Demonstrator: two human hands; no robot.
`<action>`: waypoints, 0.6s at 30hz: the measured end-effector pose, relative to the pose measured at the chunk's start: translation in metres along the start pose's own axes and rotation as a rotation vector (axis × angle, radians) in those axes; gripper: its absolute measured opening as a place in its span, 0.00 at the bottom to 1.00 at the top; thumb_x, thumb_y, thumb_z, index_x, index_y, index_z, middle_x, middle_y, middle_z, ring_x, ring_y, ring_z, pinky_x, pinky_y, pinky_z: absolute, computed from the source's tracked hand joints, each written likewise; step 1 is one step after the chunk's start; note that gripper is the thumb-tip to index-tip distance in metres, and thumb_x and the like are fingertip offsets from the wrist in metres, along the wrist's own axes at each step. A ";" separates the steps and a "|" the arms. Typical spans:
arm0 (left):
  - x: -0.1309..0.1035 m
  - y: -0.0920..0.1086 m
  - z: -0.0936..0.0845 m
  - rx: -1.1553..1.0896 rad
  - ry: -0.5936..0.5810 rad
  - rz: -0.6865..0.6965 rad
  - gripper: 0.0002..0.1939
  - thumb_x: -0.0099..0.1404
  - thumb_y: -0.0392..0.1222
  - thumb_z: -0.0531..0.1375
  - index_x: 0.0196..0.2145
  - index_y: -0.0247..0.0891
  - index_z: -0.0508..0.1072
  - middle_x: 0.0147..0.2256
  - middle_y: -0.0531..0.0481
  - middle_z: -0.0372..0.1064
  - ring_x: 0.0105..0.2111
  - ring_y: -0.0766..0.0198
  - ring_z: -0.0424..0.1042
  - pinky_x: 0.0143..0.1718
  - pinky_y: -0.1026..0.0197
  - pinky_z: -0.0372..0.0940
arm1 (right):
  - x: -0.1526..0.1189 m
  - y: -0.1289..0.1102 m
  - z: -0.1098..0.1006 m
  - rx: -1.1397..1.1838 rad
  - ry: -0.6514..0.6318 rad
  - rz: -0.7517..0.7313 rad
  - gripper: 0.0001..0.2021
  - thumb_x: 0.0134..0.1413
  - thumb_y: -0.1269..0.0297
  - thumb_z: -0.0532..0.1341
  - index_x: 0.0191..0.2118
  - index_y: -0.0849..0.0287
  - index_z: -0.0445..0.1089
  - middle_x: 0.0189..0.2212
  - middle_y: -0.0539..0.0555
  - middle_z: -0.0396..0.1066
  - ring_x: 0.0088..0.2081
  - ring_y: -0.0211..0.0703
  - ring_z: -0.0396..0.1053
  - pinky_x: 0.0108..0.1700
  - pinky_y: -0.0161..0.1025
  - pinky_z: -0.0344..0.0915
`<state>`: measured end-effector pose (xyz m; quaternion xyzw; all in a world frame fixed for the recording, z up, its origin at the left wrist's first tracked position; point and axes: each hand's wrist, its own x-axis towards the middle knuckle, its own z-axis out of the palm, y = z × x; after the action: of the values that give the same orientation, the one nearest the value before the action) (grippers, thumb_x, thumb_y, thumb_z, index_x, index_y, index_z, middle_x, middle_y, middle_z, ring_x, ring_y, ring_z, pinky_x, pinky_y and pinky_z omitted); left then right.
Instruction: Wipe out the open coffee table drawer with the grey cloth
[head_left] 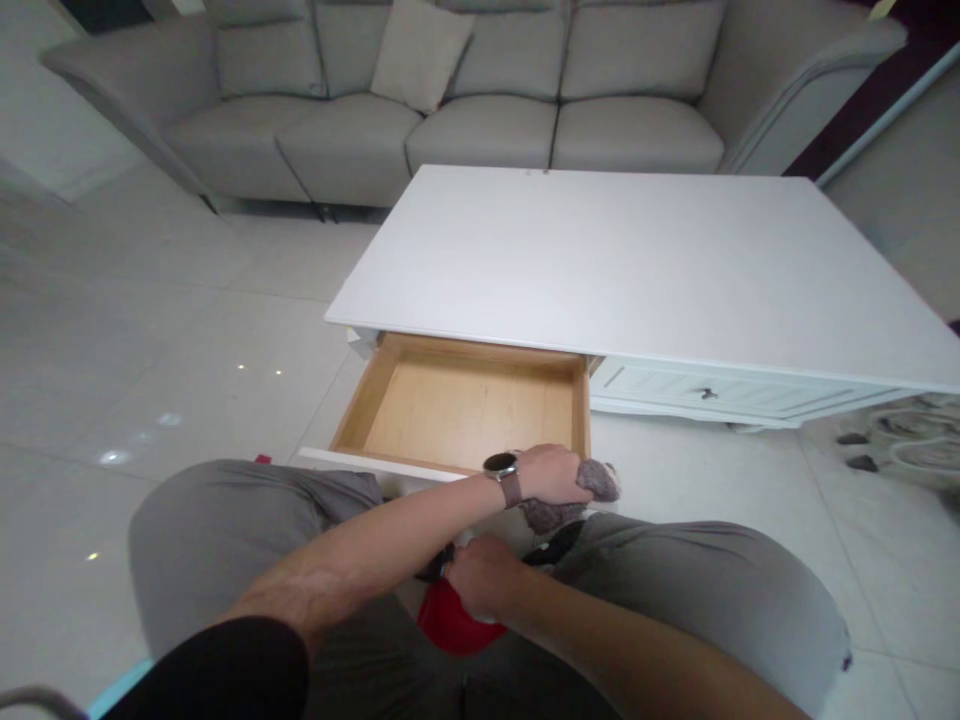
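My left hand [551, 473], a watch on its wrist, is closed over a grey-brown cloth [553, 514] at the right front corner of a pulled-out drawer [352, 418]. The cloth bunches out beyond the fingers and hangs over the drawer's front. The drawer has a bare wooden inside and a white front panel. Lower down, between my knees, my right hand [484, 578] grips a red object with a dark part [454, 618]; its kind is largely hidden by the hand. My left forearm crosses above the right hand.
The drawer belongs to a white coffee table [600, 260]. A second drawer [705, 392] with a small dark knob is shut on the right. Behind stands a grey sofa [480, 135] with a cushion [420, 55]. A patterned item [915, 440] lies at the right on glossy floor tiles.
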<state>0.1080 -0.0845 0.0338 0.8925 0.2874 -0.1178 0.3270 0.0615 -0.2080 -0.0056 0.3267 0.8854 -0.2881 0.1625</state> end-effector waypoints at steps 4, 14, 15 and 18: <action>-0.053 -0.057 -0.018 -0.053 0.007 -0.026 0.20 0.61 0.54 0.60 0.43 0.39 0.81 0.38 0.43 0.80 0.35 0.57 0.77 0.36 0.60 0.67 | -0.004 -0.002 -0.009 0.029 -0.104 0.042 0.11 0.54 0.68 0.67 0.44 0.62 0.79 0.44 0.64 0.80 0.45 0.57 0.79 0.45 0.50 0.77; -0.212 -0.221 -0.060 -0.010 0.063 -0.661 0.21 0.58 0.59 0.58 0.30 0.38 0.79 0.29 0.45 0.76 0.32 0.54 0.75 0.34 0.59 0.64 | -0.008 -0.001 -0.012 0.066 -0.090 0.090 0.12 0.56 0.69 0.65 0.46 0.60 0.79 0.46 0.66 0.79 0.47 0.59 0.79 0.47 0.51 0.75; -0.220 -0.226 -0.060 -0.019 0.096 -0.674 0.21 0.58 0.59 0.58 0.31 0.39 0.79 0.30 0.46 0.77 0.34 0.53 0.75 0.36 0.59 0.64 | -0.007 -0.001 -0.009 0.070 -0.087 0.095 0.13 0.55 0.69 0.65 0.46 0.60 0.79 0.46 0.66 0.79 0.47 0.59 0.79 0.47 0.51 0.74; -0.228 -0.221 -0.055 -0.009 0.181 -0.679 0.18 0.57 0.57 0.60 0.32 0.40 0.79 0.32 0.46 0.78 0.36 0.53 0.76 0.38 0.59 0.65 | -0.006 -0.001 -0.002 0.076 -0.073 0.091 0.14 0.54 0.69 0.66 0.48 0.59 0.78 0.46 0.66 0.79 0.47 0.59 0.78 0.47 0.51 0.74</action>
<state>-0.2050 -0.0108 0.0518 0.7515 0.5961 -0.1392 0.2462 0.0653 -0.2106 -0.0007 0.3617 0.8516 -0.3254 0.1953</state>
